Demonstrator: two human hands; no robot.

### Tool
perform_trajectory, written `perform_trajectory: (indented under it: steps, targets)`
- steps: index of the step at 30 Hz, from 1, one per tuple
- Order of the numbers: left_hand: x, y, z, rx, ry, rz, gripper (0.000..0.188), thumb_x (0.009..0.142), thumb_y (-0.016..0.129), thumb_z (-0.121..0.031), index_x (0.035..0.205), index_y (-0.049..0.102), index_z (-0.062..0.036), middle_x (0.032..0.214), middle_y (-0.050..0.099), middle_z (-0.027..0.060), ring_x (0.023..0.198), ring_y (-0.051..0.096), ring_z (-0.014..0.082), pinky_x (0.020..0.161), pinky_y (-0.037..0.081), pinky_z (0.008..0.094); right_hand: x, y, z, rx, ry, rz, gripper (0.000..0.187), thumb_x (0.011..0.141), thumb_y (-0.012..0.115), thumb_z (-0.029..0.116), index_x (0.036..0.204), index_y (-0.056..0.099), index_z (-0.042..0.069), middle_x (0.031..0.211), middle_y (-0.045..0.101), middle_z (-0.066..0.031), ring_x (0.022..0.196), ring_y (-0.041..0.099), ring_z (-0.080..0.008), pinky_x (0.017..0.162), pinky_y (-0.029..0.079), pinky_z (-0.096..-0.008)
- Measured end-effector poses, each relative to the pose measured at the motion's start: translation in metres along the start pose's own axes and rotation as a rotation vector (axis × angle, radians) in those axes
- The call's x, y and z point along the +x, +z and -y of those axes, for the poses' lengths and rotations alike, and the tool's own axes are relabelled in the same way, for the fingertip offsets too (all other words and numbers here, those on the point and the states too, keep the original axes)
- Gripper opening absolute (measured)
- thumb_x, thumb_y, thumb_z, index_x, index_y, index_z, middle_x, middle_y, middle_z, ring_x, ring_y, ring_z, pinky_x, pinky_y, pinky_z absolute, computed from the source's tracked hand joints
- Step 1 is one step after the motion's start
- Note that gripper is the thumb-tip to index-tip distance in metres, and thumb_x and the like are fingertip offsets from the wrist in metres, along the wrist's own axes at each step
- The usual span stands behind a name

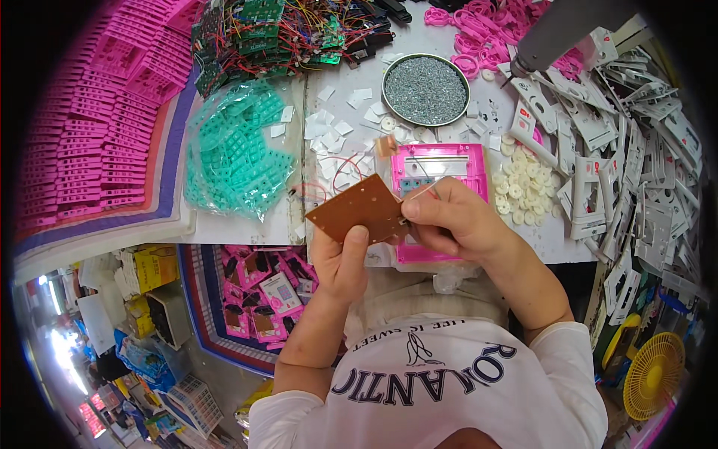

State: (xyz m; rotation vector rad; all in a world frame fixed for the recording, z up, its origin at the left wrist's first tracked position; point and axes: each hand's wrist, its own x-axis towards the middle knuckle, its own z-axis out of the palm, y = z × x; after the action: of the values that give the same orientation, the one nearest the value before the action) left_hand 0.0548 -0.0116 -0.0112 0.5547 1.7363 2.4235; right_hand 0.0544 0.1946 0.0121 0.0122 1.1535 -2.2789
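My left hand (342, 262) grips a brown circuit board (355, 212) by its lower edge, thumb on its plain brown face. The board is tilted above the table. At the board's right edge my right hand (456, 223) is closed in a pinch, close to a small dark part; exactly what lies between its fingers is hidden. A thin pale wire (423, 190) shows by those fingers, and thin red wires (318, 187) stick out past the board's left side. Behind the hands lies a pink plastic housing (479, 161), with grey-blue buttons (415, 184) inside, partly covered by my right hand.
A round tin of small screws (426, 90) stands behind the housing. Around are white discs (523, 183), white panels (591, 187), a bag of teal parts (235, 150), wired green boards (262, 37) and stacked pink shells (97, 135). A dark tool (546, 45) hangs at upper right.
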Motion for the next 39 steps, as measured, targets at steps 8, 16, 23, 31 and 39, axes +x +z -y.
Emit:
perform_trajectory:
  steps: [8,16,23,31,39]
  targets:
    - [0.005,0.004,0.000,-0.118,-0.120,-0.018,0.035,0.107,0.046,-0.014,0.136,0.048,0.0060,0.115,0.068,0.0206,0.092,0.072,0.0246,0.072,0.062,0.0358,-0.002,0.023,-0.004,-0.030,-0.245,-0.407,0.015,0.095,0.071,0.013,0.100,0.072,-0.001,0.067,0.062,0.0006,0.044,0.039,-0.0032,0.043,0.029,-0.0204]
    - [0.005,-0.010,0.009,-0.318,-0.027,-0.044,0.034,0.105,0.050,-0.013,0.134,0.046,0.0032,0.108,0.067,0.0211,0.070,0.065,0.0204,0.056,0.058,0.0348,-0.006,-0.005,-0.008,0.243,-0.263,-0.197,0.015,0.098,0.067,0.020,0.098,0.067,0.005,0.059,0.048,0.0050,0.050,0.040,-0.0045,0.043,0.030,-0.0217]
    - [0.013,-0.003,0.002,-0.234,-0.140,-0.330,0.033,0.106,0.046,-0.026,0.129,0.047,-0.0019,0.107,0.066,0.0168,0.071,0.063,0.0179,0.053,0.055,0.0308,-0.043,-0.041,-0.001,0.520,-0.670,0.212,0.031,0.100,0.063,0.025,0.127,0.065,0.009,0.055,0.042,0.0082,0.066,0.037,-0.0071,0.045,0.027,-0.0202]
    - [0.014,0.002,0.003,-0.442,-0.099,-0.108,0.047,0.106,0.048,-0.024,0.144,0.036,0.0010,0.126,0.061,0.0275,0.088,0.071,0.0314,0.066,0.064,0.0407,-0.026,0.011,0.009,-0.398,-0.254,-0.170,0.040,0.099,0.059,0.010,0.139,0.062,0.004,0.065,0.052,0.0079,0.056,0.042,0.0010,0.050,0.033,-0.0207]
    - [0.009,-0.003,0.003,-0.189,-0.166,0.002,0.049,0.105,0.053,-0.027,0.145,0.038,-0.0029,0.128,0.060,0.0239,0.099,0.070,0.0323,0.064,0.063,0.0385,-0.008,0.014,0.009,-0.368,-0.237,-0.124,0.037,0.095,0.071,0.011,0.130,0.067,0.001,0.079,0.070,0.0002,0.062,0.053,-0.0008,0.055,0.042,-0.0202]
